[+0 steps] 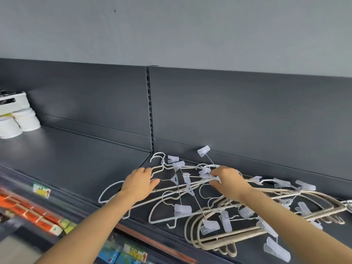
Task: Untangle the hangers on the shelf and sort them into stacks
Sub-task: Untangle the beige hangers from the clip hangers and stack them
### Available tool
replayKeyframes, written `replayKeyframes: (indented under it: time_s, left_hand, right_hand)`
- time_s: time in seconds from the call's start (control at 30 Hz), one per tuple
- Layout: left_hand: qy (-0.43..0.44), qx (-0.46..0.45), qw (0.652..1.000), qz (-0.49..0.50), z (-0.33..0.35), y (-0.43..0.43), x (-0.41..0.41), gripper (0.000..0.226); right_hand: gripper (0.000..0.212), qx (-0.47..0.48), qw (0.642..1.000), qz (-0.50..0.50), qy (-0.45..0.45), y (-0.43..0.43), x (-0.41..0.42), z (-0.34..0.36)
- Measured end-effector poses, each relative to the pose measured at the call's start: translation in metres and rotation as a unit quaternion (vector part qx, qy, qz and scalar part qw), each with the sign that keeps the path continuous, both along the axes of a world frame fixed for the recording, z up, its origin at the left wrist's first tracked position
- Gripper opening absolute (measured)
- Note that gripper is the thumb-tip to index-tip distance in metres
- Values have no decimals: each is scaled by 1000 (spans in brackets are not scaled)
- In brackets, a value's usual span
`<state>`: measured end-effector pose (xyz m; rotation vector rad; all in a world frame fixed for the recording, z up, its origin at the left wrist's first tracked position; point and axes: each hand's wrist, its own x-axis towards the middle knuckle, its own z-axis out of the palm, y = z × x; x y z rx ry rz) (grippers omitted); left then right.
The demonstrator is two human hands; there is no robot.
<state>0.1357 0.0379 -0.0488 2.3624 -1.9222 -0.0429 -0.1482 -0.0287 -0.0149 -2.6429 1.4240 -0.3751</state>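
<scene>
Left hand (140, 182) pinches a white wire hanger (162, 169); right hand (227, 181) grips clip-hanger wires (196, 177) (knotted) running lengthwise between them, pile rightward.

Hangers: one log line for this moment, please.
left hand: on white hangers | right hand: pinching clip hanger wires | pile: tangled | stacks: none

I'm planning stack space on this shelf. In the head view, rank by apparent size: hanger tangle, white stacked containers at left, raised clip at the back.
1. hanger tangle
2. white stacked containers, though farther away, so true size is unsure
3. raised clip
</scene>
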Motion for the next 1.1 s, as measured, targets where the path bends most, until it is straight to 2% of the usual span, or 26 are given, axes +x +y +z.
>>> replayKeyframes:
  time_s: [0.13,0.23,0.33,0.43,0.5,0.7,0.87,1.1]
  left_hand:
    - [74,38,996,41,-5,-5,22,54]
    - [49,62,995,53,-11,-11,34,48]
    - [22,80,996,42,-15,-19,41,29]
    - [-11,83,996,28,-18,-25,47,14]
    - [-22,78,997,14,-24,-28,51,12]
    - [-35,50,998,10,-22,-27,50,17]
    - [-56,-20,998,25,-1,-24,53,20]
    - [-65,-113,991,31,20,-18,55,23]
  right_hand:
    - [32,11,1000,11,-20,-1,14,1]
    - [23,25,999,10,-27,-4,20,1]
    - [15,35,999,3,-22,-9,24,-2]
    - [21,36,999,1,-13,-14,30,-6]
    - [24,40,999,9,-3,-15,34,-6]
    - [40,58,997,47,5,-18,47,-5]
    - [34,93,993,44,60,-18,49,-15]
    - [29,118,991,21,62,-14,53,-3]
